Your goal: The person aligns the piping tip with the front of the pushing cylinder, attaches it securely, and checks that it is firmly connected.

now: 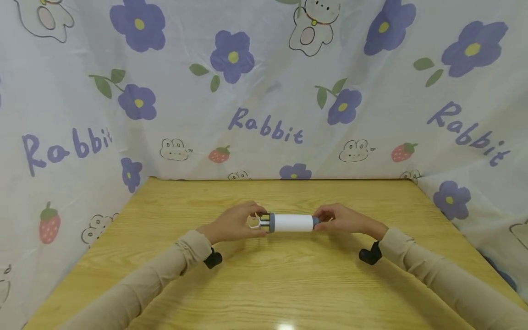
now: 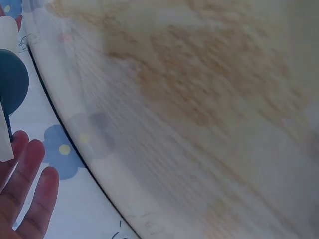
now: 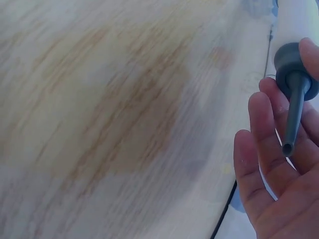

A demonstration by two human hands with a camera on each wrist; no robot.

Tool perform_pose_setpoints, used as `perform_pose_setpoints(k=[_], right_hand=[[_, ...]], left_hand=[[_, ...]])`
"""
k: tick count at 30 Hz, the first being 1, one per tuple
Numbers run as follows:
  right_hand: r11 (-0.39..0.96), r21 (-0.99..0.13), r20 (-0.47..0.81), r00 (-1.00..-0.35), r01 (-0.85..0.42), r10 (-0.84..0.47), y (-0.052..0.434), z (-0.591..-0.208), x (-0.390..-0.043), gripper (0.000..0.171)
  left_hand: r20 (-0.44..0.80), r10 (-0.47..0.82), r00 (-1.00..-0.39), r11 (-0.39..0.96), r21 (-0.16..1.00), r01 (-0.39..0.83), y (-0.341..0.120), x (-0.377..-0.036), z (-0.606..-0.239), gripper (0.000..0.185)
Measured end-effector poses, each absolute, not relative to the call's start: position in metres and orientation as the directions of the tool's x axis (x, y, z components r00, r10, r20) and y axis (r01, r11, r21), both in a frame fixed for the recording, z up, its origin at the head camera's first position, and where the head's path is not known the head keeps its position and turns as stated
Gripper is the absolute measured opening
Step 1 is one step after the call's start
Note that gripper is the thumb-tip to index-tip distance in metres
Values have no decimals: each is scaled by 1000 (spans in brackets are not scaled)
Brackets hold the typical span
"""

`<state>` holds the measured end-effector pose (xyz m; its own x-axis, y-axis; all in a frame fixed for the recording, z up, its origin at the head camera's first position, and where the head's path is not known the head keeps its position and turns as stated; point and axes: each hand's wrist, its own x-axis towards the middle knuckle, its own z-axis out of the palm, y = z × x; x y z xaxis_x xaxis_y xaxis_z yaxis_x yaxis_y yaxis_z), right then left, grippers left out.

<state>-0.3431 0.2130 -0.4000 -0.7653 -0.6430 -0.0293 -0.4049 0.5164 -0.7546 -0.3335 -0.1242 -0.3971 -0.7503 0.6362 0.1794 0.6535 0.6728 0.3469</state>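
Note:
A white cylinder [image 1: 294,222] with grey end caps lies crosswise between my two hands, close over the table in the head view. At its left end is a grey collar with rods and a white loop handle [image 1: 255,223]. My left hand [image 1: 235,224] pinches that end between thumb and fingers. The right hand [image 1: 342,219] holds the other end by its grey cap [image 1: 316,221]. In the right wrist view, a thin hollow grey spout [image 3: 295,117] sticks out from this cap past the fingers. Only part of the cylinder's left end shows in the left wrist view.
The wood-grain table [image 1: 272,284] stretches around both hands. A white cloth [image 1: 181,91] printed with flowers, rabbits and strawberries hangs behind it and along both sides. Black camera mounts [image 1: 370,254] sit under the wrists.

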Motion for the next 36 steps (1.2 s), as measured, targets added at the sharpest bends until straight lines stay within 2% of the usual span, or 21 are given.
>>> perform_pose_setpoints(k=[6,15,29,36], right_hand=[[517,-740,-37,-740,-431,-671,210,-406,-343,29],[586,-667,-45,-760,-461,-649,208,-421,-341,27],[567,-693,-47,-756,-446,-652,206,-421,-341,27],[573,-673,-10,-769,-467,-639,211,-421,-340,27]], left_hand=[[147,635,-758,681,357,639,-127,-333,-406,58],[123,651,-749,683,336,648,-128,-334,-422,61],[68,641,-765,700,357,618,-128,-334,-419,63],[57,646,-761,682,404,610,-128,-334,-420,73]])
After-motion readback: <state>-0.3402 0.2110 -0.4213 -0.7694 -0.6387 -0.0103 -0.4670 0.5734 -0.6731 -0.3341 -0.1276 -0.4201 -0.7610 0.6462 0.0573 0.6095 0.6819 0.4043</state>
